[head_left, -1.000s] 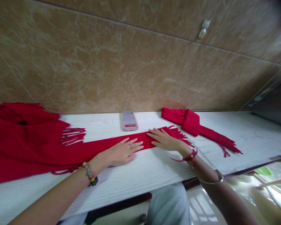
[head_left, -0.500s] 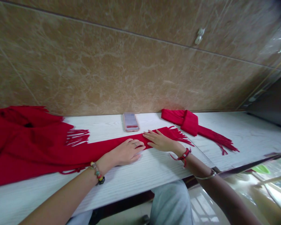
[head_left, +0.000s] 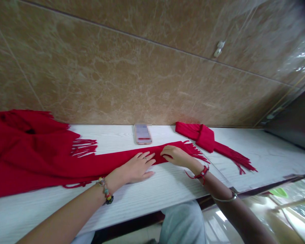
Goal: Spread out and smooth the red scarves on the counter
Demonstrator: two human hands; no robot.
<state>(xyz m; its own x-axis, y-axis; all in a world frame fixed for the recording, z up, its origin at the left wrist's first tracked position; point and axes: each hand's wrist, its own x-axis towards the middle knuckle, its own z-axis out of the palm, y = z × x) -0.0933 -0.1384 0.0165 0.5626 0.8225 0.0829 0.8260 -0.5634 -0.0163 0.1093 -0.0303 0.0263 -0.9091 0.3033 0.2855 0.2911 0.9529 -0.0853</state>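
Observation:
A red scarf (head_left: 106,162) lies in a long narrow folded strip across the white table, its fringe (head_left: 198,153) toward the right. Flat on the strip and the tabletop rests my left hand (head_left: 137,167), open with its fingers spread. Just right of it my right hand (head_left: 176,156) is closed, fingertips curled down and pinching the scarf's surface. Its fingertips are partly hidden from above. A second red scarf (head_left: 205,138), folded into a knot-like shape with a fringed tail, sits further right and is touched by neither hand.
A phone (head_left: 143,134) lies near the wall behind the strip. More red fringed cloth (head_left: 35,145) is heaped at the left. The brown marbled wall (head_left: 132,78) borders the white table (head_left: 122,203) at the back. A dark panel (head_left: 293,117) stands at the far right.
My right hand has gone from lying flat with fingers stretched to curled fingers on the scarf. My left hand's fingers have spread out flatter. The view has shifted slightly.

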